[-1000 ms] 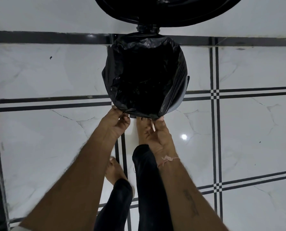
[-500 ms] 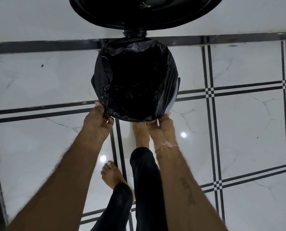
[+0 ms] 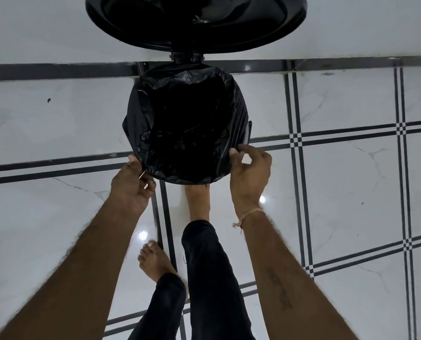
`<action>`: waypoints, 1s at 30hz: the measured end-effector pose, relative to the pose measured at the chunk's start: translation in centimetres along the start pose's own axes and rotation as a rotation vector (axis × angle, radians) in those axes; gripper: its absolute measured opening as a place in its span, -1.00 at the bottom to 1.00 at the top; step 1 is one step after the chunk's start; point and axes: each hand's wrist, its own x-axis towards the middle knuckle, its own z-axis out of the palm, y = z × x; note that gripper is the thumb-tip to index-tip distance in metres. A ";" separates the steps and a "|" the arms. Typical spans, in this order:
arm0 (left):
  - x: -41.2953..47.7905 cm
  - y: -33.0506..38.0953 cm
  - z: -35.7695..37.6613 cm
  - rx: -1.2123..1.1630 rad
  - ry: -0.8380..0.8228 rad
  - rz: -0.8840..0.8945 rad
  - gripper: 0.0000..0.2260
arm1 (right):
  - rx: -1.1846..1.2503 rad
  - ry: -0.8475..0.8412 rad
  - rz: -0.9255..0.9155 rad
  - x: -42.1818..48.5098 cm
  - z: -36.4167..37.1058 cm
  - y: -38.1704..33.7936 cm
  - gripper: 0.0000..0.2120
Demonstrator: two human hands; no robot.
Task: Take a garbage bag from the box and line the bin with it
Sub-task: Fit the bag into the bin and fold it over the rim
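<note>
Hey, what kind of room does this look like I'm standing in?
Probably an indoor room in a home, perhaps a kitchen or bathroom: glossy marble-look floor tiles with black borders, bare feet, and a pedal bin with its lid up.

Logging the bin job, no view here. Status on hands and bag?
Left hand and right hand both pinching garbage bag at near rim. Bag folded over bin, lid up. Nothing in the way.

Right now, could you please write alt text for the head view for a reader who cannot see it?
Seen from above, a person's left hand and right hand pinch a black garbage bag folded over the rim of a round bin, its lid raised. One bare foot reaches under the bin's near edge, on white marble tiles.
</note>
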 end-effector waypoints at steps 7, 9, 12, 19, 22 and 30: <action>-0.1 0.2 0.4 -0.018 0.032 -0.014 -0.82 | 0.413 -0.074 0.415 1.3 0.5 0.1 -0.68; -0.1 0.3 0.4 -0.028 0.031 -0.018 -0.82 | 0.565 -0.122 0.518 1.2 -0.5 0.6 -0.70; 0.2 0.1 0.3 -0.032 0.032 -0.017 -0.80 | 0.705 -0.159 0.649 1.8 -1.4 1.5 -0.80; 1.7 -0.4 -0.3 -0.040 -0.021 -0.028 -0.76 | 0.797 -0.252 0.928 4.2 0.5 2.5 -0.83; 2.0 -0.6 -0.4 -0.055 -0.029 -0.048 -0.74 | 0.854 -0.245 0.961 4.2 1.2 2.4 -0.82; 2.2 0.5 -0.7 0.043 0.025 -0.055 -0.79 | 0.893 -0.199 0.892 6.1 1.8 1.4 -0.66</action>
